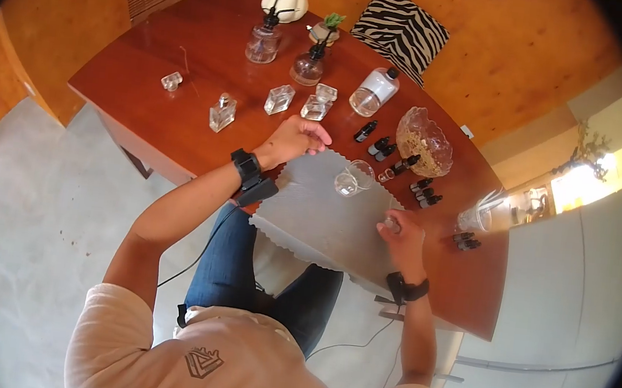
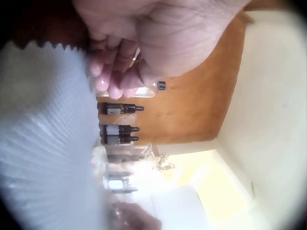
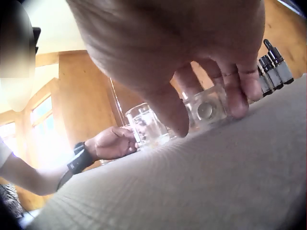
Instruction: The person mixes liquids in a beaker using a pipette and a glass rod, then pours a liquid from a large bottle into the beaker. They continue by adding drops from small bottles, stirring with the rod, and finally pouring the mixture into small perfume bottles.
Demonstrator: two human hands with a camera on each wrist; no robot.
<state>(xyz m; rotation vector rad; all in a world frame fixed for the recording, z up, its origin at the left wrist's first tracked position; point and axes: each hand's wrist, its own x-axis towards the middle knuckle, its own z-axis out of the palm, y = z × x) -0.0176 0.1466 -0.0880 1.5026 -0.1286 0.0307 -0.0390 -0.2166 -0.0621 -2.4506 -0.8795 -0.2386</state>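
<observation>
My right hand (image 1: 403, 241) is at the mat's right side, with thumb and fingers pinching a clear square bottle cap (image 3: 206, 109) that has a round hollow in its face. The cap is close over the ribbed grey mat (image 1: 309, 209). Between the hands stands a clear glass cup (image 1: 351, 183), also seen beyond my right thumb in the right wrist view. At the mat's far left edge hovers my left hand (image 1: 298, 139), fingers loosely bent and holding nothing. Just beyond it are clear perfume bottles (image 1: 279, 100).
Several dark dropper bottles (image 1: 425, 193) line the mat's far right side. Behind them is a cut-glass bowl (image 1: 424, 141). Farther back stand a large labelled bottle (image 1: 375, 92) and two pump bottles (image 1: 264, 44). A glass (image 1: 475, 217) holding clear strips stands right.
</observation>
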